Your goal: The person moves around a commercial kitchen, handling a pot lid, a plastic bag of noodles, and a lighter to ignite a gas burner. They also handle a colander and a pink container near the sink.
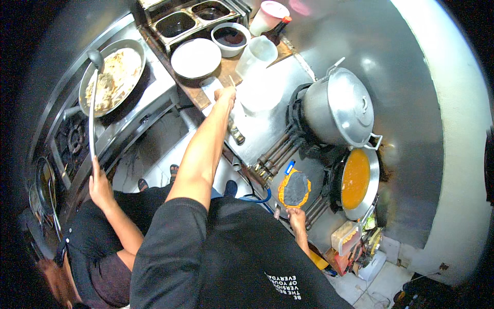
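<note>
My left hand (225, 95) is closed around a thin pale stick (232, 80), over the worktop in front of me. Beneath and beside it lies a flat-bladed utensil (210, 87) with a dark, worn handle (236, 133); the forearm partly hides it. Lower right, the fingers of my right hand (296, 217) pinch the near edge of an oval grey piece with a gathered orange rim (295, 188), perhaps a pot holder. A small blue object (289, 167) sits at its far edge. Right of this hand, a wok (372, 185) holds orange liquid (355, 179).
A lidded aluminium pot (339, 108) stands on a burner. Bowls (196, 58), a plastic jug (256, 57) and a sauce bottle (278, 31) crowd the far side. At left, another person's hand (101, 185) holds a ladle over a food-filled pan (83, 87). Gas pipes (276, 150) cross the stove.
</note>
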The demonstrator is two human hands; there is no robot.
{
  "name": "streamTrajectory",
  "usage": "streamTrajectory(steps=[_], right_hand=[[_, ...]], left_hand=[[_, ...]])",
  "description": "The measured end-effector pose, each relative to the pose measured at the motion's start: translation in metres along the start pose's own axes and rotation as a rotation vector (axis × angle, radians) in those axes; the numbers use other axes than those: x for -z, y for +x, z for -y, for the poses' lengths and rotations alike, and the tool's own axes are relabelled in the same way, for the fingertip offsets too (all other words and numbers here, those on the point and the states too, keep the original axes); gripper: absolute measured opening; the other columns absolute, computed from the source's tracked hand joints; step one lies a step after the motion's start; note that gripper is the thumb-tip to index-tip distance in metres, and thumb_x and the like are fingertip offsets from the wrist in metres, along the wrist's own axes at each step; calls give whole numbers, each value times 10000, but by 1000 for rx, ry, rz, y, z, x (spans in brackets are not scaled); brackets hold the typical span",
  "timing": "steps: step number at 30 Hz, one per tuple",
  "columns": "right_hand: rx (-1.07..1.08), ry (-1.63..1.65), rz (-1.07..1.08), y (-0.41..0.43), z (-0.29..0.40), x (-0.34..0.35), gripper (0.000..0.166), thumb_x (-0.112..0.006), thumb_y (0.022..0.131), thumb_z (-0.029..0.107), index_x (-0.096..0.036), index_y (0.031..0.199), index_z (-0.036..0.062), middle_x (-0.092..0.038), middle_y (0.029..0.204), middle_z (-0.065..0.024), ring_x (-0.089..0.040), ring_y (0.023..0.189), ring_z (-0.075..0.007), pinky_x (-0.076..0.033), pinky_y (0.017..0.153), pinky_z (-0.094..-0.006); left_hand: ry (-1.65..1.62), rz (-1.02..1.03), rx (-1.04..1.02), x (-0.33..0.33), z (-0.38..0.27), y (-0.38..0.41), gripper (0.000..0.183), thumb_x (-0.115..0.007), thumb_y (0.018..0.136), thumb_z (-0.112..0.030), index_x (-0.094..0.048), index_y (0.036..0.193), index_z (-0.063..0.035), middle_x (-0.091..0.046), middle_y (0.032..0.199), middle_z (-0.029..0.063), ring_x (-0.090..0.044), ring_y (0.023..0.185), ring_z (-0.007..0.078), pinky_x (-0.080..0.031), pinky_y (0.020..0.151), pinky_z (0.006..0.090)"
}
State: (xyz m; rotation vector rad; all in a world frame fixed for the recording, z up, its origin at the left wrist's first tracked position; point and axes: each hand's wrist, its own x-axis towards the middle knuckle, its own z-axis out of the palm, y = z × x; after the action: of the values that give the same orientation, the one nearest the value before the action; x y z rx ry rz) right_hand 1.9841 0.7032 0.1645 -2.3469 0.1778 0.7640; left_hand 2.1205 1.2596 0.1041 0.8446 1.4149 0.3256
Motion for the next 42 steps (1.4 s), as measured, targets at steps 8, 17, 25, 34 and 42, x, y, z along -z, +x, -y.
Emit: streamTrajectory(steps=[8,17,25,34,42], right_hand=[[-63,57,-176,-46,-25,22,227,-575,910,186,-675,791,21,-594,639,2,-506,578,-87,-388,555,-249],[218,-225,-287,-8,40,9,286,-609,898,272,-636,808,1,-562,618,-77,-555,592,-173,-445,572,-348],[300,-394,-327,98,122,-23,280,-696,808,297,-673,852,22,-683,828,-192,-662,786,-363,-506,705,-442],[161,-529,-352,136,113,-50,343,-731,774,367,-670,831,34,-692,898,-234,-666,863,-409,-506,786,-477],[455,-145,-219,49,187,-53,332,-710,844,337,-600,789,29,-623,660,-60,-619,599,-199,-499,584,-352]], left_hand=[[-558,192,-85,-27,-49,44,92,-510,829,46,-445,878,4,-504,698,113,-512,500,213,-384,389,364],[-132,214,-591,63,14,-75,233,-561,905,-33,-582,1118,58,-619,1044,160,-638,690,159,-516,550,264],[482,18,-530,224,185,-145,222,-665,856,-173,-625,982,5,-639,867,171,-619,680,235,-508,645,358],[958,206,-356,317,233,-192,277,-669,804,-222,-659,943,17,-655,991,271,-643,948,407,-504,834,463],[924,309,-382,341,251,-197,268,-668,807,-229,-660,960,-10,-665,932,242,-651,920,398,-502,809,473]])
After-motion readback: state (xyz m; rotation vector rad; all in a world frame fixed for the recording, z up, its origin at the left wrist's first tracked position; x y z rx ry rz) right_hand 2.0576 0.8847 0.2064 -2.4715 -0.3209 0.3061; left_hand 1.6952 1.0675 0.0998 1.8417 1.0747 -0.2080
